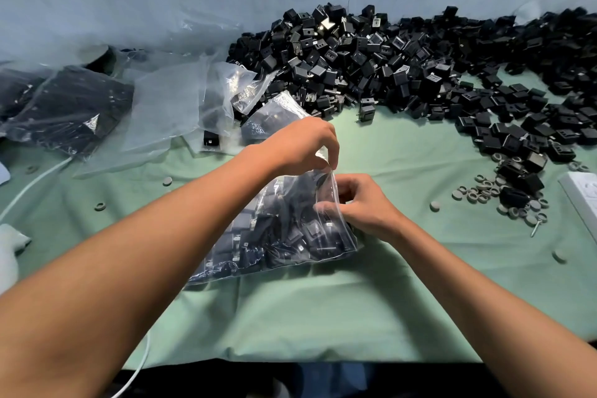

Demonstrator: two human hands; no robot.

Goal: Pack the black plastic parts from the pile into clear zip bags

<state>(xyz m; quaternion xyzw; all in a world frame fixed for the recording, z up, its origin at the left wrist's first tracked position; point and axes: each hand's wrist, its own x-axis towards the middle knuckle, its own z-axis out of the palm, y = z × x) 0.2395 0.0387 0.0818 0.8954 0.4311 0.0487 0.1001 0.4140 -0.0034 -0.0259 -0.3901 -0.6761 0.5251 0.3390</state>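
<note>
Left hand: the left hand (300, 145) pinches the top edge of the filled zip bag (284, 229) between thumb and fingertips, holding the mouth up, probably so the parts stay inside.
Right hand: the right hand (358, 203) grips the same open edge lower down, fingers curled on the plastic; both hands seem set to press the zip strip closed.
Bag in hand: it lies at the middle of the desk (323, 310), mouth toward 1 o'clock, body trailing toward 7 o'clock, packed with black plastic parts and bulging.
Seal: whether the strip is partly closed I cannot tell.
Pile: the loose black parts (403, 68) heap from 12 to 2 o'clock, against the back wall, within easy reach for filling.
Finished bags: a filled bag (68, 107) lies at 10 o'clock, well apart from the pile, likely the done stack.
Empty bags: clear empty zip bags (168, 107) lie between the filled bag and the pile, around 11 o'clock.
Oddments: small grey rings (484, 191) are scattered at 3 o'clock.
</note>
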